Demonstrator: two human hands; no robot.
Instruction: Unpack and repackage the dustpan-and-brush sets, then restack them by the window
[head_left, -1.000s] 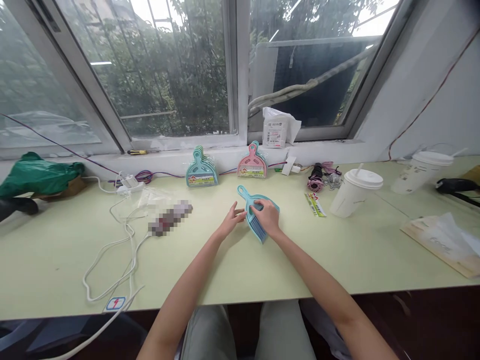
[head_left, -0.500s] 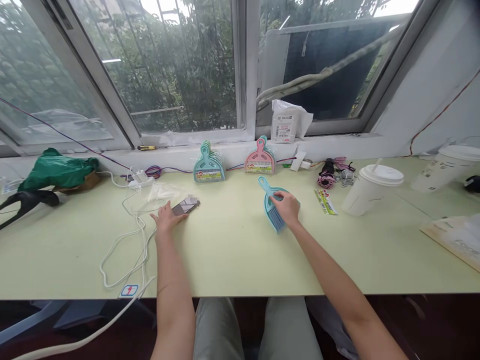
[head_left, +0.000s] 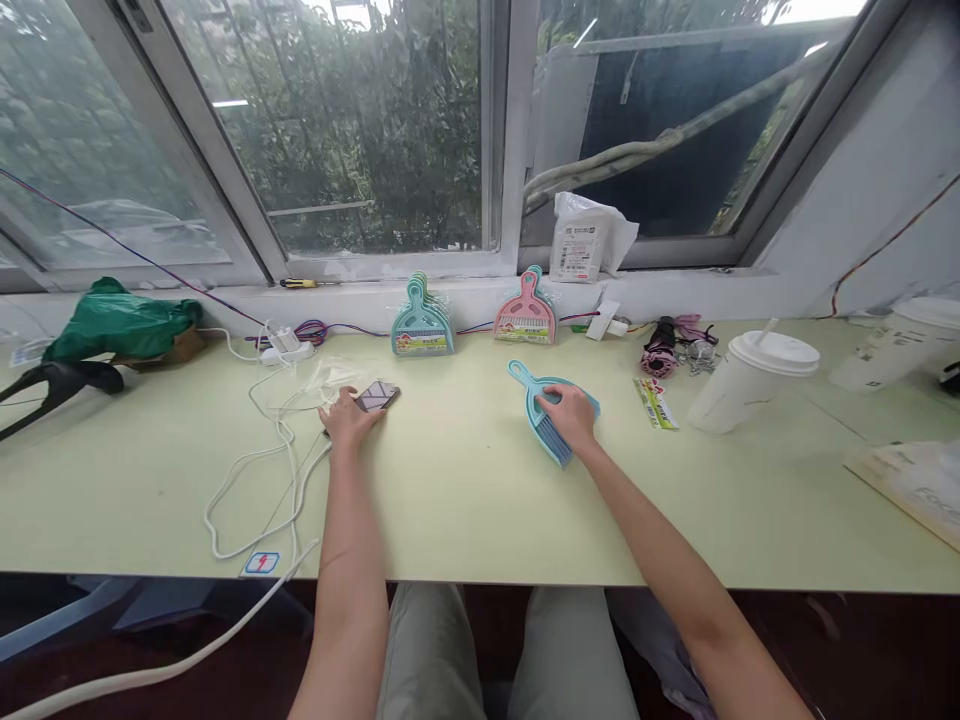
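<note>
Crossing the near edge of the table (head_left: 465, 510), both forearms reach out over its surface. A white cable (head_left: 150, 676) passes over that edge on the left, beside a sticker (head_left: 262, 563) bearing a red mark. The right hand (head_left: 571, 415) is closed on a blue dustpan set (head_left: 533, 398), which lies on the table, right of centre, its looped handle pointing away to the left; brush bristles (head_left: 553, 440) show beneath the hand. The left hand (head_left: 349, 418) covers the near end of a smartphone (head_left: 379, 395); whether it grips or merely rests there cannot be told. A printed label card (head_left: 656, 403) lies flat and apart, between the dustpan set and a lidded white cup (head_left: 754, 382).

Progress, as judged from the layout: one set appears unwrapped, brush and pan together, though the hand hides whether they are locked. Farther off, teal dustpan packs (head_left: 422, 325) and pink dustpan packs (head_left: 526, 312) stand in clear film below the window, apparently unopened. A yellow utility knife (head_left: 298, 283) lies on the sill, untouched.
</note>
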